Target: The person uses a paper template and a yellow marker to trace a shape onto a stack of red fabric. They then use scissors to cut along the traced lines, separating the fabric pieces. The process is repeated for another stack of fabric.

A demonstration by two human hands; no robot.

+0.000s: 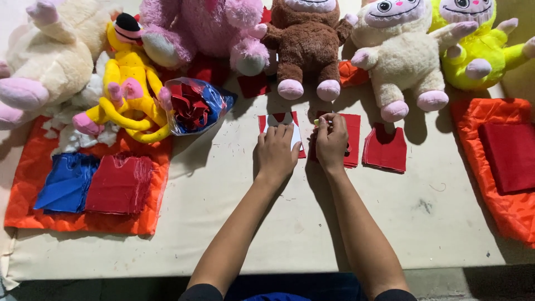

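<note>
Seen from the head camera, a person worked at a cream-covered bench (234,223) lined with plush toys, the left hand (276,151) spread flat, fingers together, pressing a white template card (294,134) onto a red fabric piece (263,122) near the middle of the bench. The right hand (331,142) was curled shut around a small yellowish marker (316,121), its tip at the top edge of a neighbouring stack of red pieces (353,139); another red cut piece (385,149) lay just beside that stack. To do this step well, the flat hand likely needed to hold the card steady so it did not slide on the cloth, while the marking hand kept close to the edge with light, even strokes. Behind the hands sat a brown plush (304,44), a cream plush (398,53), a pink plush (203,28) and a lime-green plush (482,53), with a yellow doll (129,83) and a clear bag of red and blue scraps (195,106) to the left. Folded blue cloth (67,181) and red cloth (120,184) rested on an orange quilted sheet (33,167). Much stayed unclear: the hands covered most of the card and the marker's tip, so no drawn line could be made out; the plush heads were cut off by the top edge, and a second orange sheet (501,195) ran out of the picture at right.
</note>
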